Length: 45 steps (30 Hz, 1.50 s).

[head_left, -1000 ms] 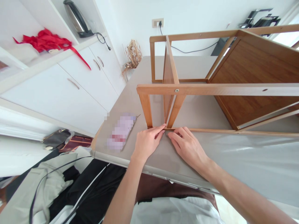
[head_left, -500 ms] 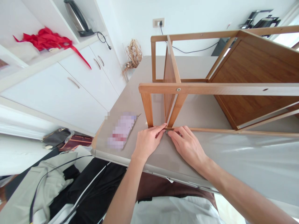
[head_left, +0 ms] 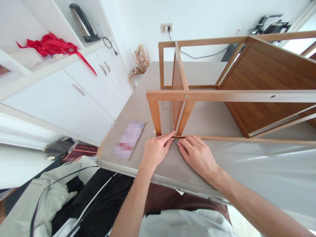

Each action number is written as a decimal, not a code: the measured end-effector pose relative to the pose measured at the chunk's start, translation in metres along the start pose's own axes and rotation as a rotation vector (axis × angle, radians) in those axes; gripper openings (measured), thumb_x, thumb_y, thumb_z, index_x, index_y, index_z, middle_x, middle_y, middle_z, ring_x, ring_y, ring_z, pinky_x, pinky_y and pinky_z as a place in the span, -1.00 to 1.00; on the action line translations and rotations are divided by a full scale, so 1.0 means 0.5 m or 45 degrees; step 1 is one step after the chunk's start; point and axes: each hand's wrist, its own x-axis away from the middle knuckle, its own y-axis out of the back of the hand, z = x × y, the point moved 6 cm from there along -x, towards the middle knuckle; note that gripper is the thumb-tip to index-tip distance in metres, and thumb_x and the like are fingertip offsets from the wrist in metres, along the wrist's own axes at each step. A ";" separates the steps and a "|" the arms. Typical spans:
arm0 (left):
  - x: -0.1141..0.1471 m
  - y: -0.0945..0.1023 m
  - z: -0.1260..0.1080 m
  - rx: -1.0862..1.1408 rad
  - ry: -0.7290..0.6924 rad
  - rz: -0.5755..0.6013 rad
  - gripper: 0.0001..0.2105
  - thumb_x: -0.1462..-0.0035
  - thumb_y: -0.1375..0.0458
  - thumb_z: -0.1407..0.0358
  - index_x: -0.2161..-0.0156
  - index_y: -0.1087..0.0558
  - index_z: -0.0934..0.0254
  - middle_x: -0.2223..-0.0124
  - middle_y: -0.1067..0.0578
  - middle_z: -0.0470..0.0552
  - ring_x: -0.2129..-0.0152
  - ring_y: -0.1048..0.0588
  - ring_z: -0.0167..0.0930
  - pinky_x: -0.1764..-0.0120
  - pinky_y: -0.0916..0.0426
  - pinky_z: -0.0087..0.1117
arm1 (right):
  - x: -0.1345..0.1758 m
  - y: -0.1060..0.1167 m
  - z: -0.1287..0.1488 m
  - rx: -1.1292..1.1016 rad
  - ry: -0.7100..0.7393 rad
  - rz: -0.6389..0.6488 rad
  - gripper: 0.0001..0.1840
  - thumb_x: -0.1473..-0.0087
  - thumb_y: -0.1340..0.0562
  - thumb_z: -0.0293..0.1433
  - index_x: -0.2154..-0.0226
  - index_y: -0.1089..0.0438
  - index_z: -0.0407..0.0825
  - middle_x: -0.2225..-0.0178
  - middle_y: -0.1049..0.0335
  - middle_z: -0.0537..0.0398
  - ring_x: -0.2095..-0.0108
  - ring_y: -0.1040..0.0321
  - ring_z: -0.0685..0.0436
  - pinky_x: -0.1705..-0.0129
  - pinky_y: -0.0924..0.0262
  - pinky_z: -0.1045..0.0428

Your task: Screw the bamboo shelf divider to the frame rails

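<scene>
A wooden shelf frame (head_left: 222, 95) lies on its side on the table, with a slatless panel (head_left: 178, 70) standing across its left end. My left hand (head_left: 156, 149) is closed at the near bottom rail (head_left: 224, 138), index finger stretched to the foot of the panel and thumb just below. Beside it, my right hand (head_left: 197, 152) has its fingers curled together at a small, thin metal piece (head_left: 175, 140). That piece shows between the two hands, against the rail; its exact kind is too small to tell. The right fingertips are partly hidden.
A blurred-out flat package (head_left: 128, 140) with a thin metal tip beside it lies left of my hands on the grey table (head_left: 247, 168). Dried stalks (head_left: 140, 61) stand behind. White cabinets (head_left: 59, 95) hold a kettle (head_left: 82, 24) and red ribbon (head_left: 50, 44). Clothes (head_left: 51, 187) are heaped lower left.
My right fingers have curled in more and sit slightly lower at the metal piece. The left hand stays at the rail. The whole view has shifted slightly.
</scene>
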 end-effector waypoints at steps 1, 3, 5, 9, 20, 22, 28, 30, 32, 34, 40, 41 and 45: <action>0.000 0.000 0.000 0.002 -0.001 0.002 -0.70 -0.32 -0.12 0.23 -0.11 -0.50 -0.03 0.25 -0.65 -0.10 0.45 -0.53 -0.47 0.39 -0.23 -0.47 | 0.001 -0.001 -0.001 0.001 -0.017 0.007 -0.80 -0.31 -0.10 -0.41 0.28 -0.43 -0.01 0.31 -0.42 0.03 0.27 -0.28 -0.11 0.16 -0.15 -0.02; 0.000 -0.001 0.000 0.002 -0.001 0.004 -0.70 -0.32 -0.12 0.24 -0.11 -0.50 -0.03 0.25 -0.65 -0.09 0.45 -0.53 -0.47 0.39 -0.23 -0.47 | 0.002 -0.004 -0.005 -0.001 -0.053 0.021 -0.80 -0.30 -0.11 -0.39 0.31 -0.44 0.00 0.28 -0.40 0.02 0.28 -0.26 -0.11 0.18 -0.15 -0.01; 0.000 -0.001 0.000 -0.003 -0.003 0.004 -0.70 -0.32 -0.13 0.24 -0.11 -0.50 -0.03 0.25 -0.65 -0.10 0.45 -0.53 -0.48 0.39 -0.23 -0.47 | 0.004 -0.006 -0.008 -0.016 -0.078 0.028 -0.80 -0.30 -0.12 -0.38 0.30 -0.44 0.00 0.29 -0.38 0.02 0.28 -0.26 -0.11 0.18 -0.16 -0.01; 0.000 -0.001 0.001 -0.011 -0.009 -0.002 -0.70 -0.32 -0.12 0.23 -0.11 -0.50 -0.04 0.28 -0.64 -0.11 0.47 -0.52 -0.48 0.41 -0.21 -0.47 | 0.004 -0.009 -0.011 -0.062 -0.083 0.047 -0.80 -0.31 -0.11 -0.38 0.25 -0.45 -0.01 0.29 -0.38 0.02 0.25 -0.27 -0.12 0.12 -0.19 -0.03; 0.000 0.000 0.001 0.004 -0.001 0.006 -0.71 -0.32 -0.12 0.23 -0.10 -0.51 -0.03 0.32 -0.63 -0.14 0.49 -0.50 -0.49 0.41 -0.18 -0.46 | 0.004 -0.001 -0.009 -0.071 -0.022 0.116 -0.79 -0.31 -0.09 -0.46 0.22 -0.44 -0.02 0.30 -0.38 0.03 0.26 -0.23 -0.12 0.15 -0.19 -0.03; 0.000 -0.001 0.002 0.012 0.001 0.003 -0.71 -0.32 -0.12 0.23 -0.10 -0.51 -0.04 0.31 -0.63 -0.14 0.49 -0.50 -0.49 0.41 -0.18 -0.46 | 0.005 -0.001 -0.009 -0.068 -0.025 0.128 -0.78 -0.30 -0.08 -0.49 0.19 -0.45 -0.02 0.28 -0.37 0.02 0.26 -0.22 -0.11 0.17 -0.19 -0.01; 0.001 -0.005 0.004 0.026 -0.002 0.010 -0.71 -0.32 -0.12 0.23 -0.11 -0.50 -0.05 0.27 -0.64 -0.16 0.47 -0.50 -0.50 0.39 -0.19 -0.46 | 0.005 -0.008 -0.011 -0.061 -0.031 0.150 -0.80 -0.28 -0.11 -0.50 0.22 -0.45 -0.02 0.25 -0.34 0.02 0.25 -0.20 -0.10 0.19 -0.18 0.01; 0.000 -0.005 0.004 0.030 0.001 0.013 -0.71 -0.32 -0.12 0.23 -0.11 -0.50 -0.04 0.26 -0.64 -0.16 0.46 -0.50 -0.49 0.38 -0.20 -0.46 | 0.005 -0.009 -0.011 -0.051 -0.028 0.143 -0.81 -0.28 -0.12 -0.49 0.21 -0.45 -0.02 0.25 -0.33 0.02 0.24 -0.20 -0.11 0.20 -0.18 0.01; -0.001 -0.005 0.004 0.031 0.008 0.016 -0.71 -0.32 -0.12 0.23 -0.11 -0.50 -0.04 0.26 -0.64 -0.16 0.46 -0.50 -0.49 0.38 -0.20 -0.46 | 0.005 -0.007 -0.011 -0.046 -0.024 0.124 -0.81 -0.28 -0.12 -0.50 0.21 -0.45 -0.02 0.24 -0.34 0.01 0.23 -0.20 -0.11 0.19 -0.19 0.01; -0.001 -0.006 0.005 0.035 0.012 0.019 -0.70 -0.32 -0.12 0.23 -0.11 -0.49 -0.05 0.24 -0.64 -0.16 0.45 -0.51 -0.48 0.38 -0.21 -0.46 | 0.005 -0.006 -0.009 -0.040 -0.015 0.112 -0.80 -0.28 -0.11 -0.50 0.20 -0.45 -0.02 0.24 -0.34 0.01 0.23 -0.20 -0.11 0.18 -0.19 0.00; 0.000 -0.009 0.008 0.056 0.021 0.020 -0.70 -0.33 -0.11 0.23 -0.12 -0.48 -0.07 0.19 -0.64 -0.18 0.40 -0.53 -0.47 0.33 -0.24 -0.46 | 0.002 -0.005 -0.004 -0.015 0.000 0.077 -0.79 -0.28 -0.11 -0.50 0.18 -0.46 -0.03 0.21 -0.36 -0.01 0.22 -0.21 -0.13 0.15 -0.21 -0.01; 0.001 -0.009 0.008 0.057 0.019 0.021 -0.70 -0.33 -0.11 0.23 -0.12 -0.48 -0.07 0.18 -0.64 -0.18 0.40 -0.54 -0.47 0.33 -0.24 -0.46 | 0.002 -0.005 -0.004 -0.010 0.003 0.074 -0.79 -0.28 -0.11 -0.50 0.18 -0.46 -0.04 0.21 -0.36 -0.01 0.22 -0.21 -0.13 0.14 -0.21 -0.01; 0.001 -0.005 0.005 0.032 0.006 0.010 -0.70 -0.33 -0.12 0.23 -0.12 -0.48 -0.06 0.21 -0.65 -0.17 0.44 -0.52 -0.49 0.37 -0.21 -0.46 | 0.003 -0.003 -0.002 -0.001 0.000 0.047 -0.81 -0.27 -0.13 -0.49 0.20 -0.47 -0.05 0.21 -0.37 -0.01 0.22 -0.21 -0.13 0.14 -0.21 -0.02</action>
